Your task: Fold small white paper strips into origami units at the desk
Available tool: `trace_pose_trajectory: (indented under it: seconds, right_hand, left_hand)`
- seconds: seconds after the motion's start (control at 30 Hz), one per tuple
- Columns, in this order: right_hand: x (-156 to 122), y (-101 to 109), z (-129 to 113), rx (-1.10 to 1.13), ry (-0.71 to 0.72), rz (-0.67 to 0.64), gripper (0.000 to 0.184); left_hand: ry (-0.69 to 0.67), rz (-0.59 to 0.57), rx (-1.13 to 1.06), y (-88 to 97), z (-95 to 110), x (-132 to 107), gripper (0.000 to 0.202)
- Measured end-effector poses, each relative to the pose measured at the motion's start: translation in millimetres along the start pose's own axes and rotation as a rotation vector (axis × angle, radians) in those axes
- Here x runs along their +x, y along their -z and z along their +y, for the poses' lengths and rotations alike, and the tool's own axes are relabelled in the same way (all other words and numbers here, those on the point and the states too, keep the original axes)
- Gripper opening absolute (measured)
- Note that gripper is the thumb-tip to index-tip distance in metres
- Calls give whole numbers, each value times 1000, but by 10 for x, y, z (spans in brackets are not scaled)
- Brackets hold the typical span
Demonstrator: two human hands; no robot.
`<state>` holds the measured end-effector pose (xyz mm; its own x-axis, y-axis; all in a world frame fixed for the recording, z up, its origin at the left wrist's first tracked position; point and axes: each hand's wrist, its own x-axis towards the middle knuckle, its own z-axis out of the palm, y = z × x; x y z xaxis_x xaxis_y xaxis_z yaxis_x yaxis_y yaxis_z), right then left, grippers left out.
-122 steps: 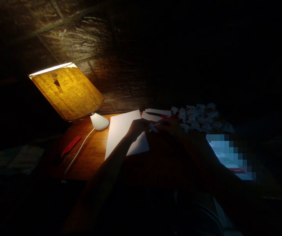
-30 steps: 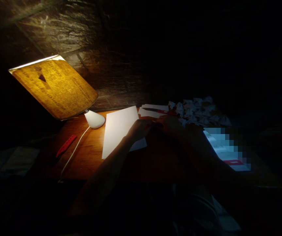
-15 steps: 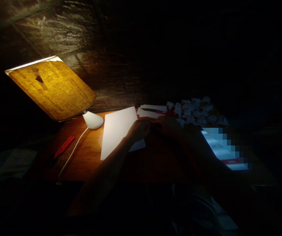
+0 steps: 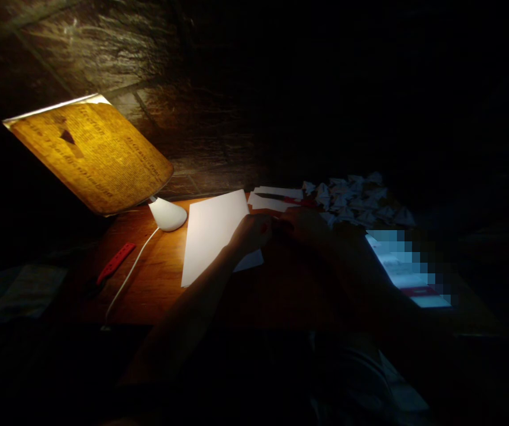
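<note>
The room is dark, lit only by a lamp. My left hand (image 4: 251,232) and my right hand (image 4: 305,225) meet at the middle of a wooden table (image 4: 161,278), fingers curled together around a small piece with a red spot that I cannot make out. My left hand rests over the right edge of a white paper sheet (image 4: 212,234). Just beyond my hands lie white paper strips (image 4: 276,198) and a heap of small folded white paper pieces (image 4: 356,198).
A lamp with a yellow printed shade (image 4: 90,154) and a white base (image 4: 168,214) stands at the left, its cord (image 4: 125,281) running toward me. A red tool (image 4: 115,263) lies left of the cord. A lit screen (image 4: 408,269) glows at the right. A stone wall (image 4: 148,71) is behind.
Four seconds ago a small white folded piece showed between my fingertips; now my fingers are closed over it. The view has shifted slightly; my hands stay in place.
</note>
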<state>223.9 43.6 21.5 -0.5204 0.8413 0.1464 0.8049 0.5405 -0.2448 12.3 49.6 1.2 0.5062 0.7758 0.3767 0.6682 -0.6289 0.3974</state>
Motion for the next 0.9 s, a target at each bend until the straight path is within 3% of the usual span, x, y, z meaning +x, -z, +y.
trace_pose_trajectory:
  seconds: [0.3,0.9]
  right_hand:
    - [-2,50,-81,-76,-23,-41,42]
    - [84,133,-184,-57,-159,-131,36]
  left_hand:
    - [-43,-42,1,45,19,-9,22]
    - [140,-11,-8,-72,61,54,23]
